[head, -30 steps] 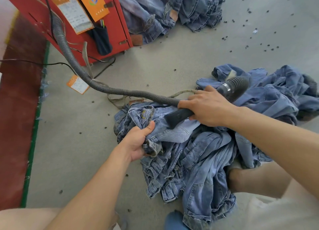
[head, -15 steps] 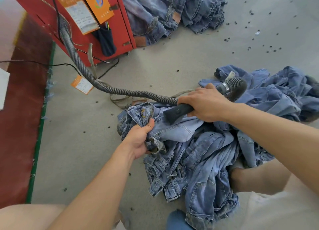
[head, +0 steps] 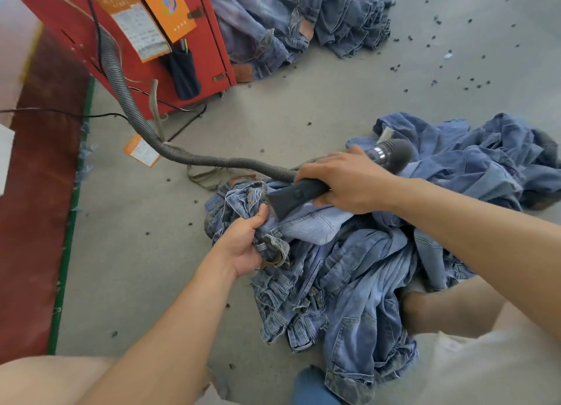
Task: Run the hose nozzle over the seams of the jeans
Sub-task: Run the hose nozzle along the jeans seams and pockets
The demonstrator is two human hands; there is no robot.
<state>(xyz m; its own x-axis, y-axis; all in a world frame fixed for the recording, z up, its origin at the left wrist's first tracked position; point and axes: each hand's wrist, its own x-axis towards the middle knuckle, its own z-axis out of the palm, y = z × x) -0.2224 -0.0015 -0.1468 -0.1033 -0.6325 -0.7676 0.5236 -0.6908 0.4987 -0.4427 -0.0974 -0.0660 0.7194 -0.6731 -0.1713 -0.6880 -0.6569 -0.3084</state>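
A pair of light blue jeans [head: 306,225] lies on top of a heap of denim on the floor in front of me. My left hand [head: 243,243] grips a bunched fold of its waistband, thumb on top. My right hand [head: 346,180] holds the dark grey hose nozzle [head: 291,196] by its handle, with the flat tip pressed on the jeans just above my left thumb. The ribbed grey hose [head: 133,113] runs from the nozzle's back end in a loop [head: 394,154] and up to the red machine.
A red machine [head: 182,40] with orange tags stands at the back left. Another pile of jeans [head: 288,19] lies behind it, and more denim [head: 485,161] spreads to the right. A red mat [head: 36,207] edges the grey floor on the left. My bare knee [head: 440,307] is at right.
The nozzle tip has slid left along the jeans toward my left thumb. My left hand keeps its grip on the waistband.
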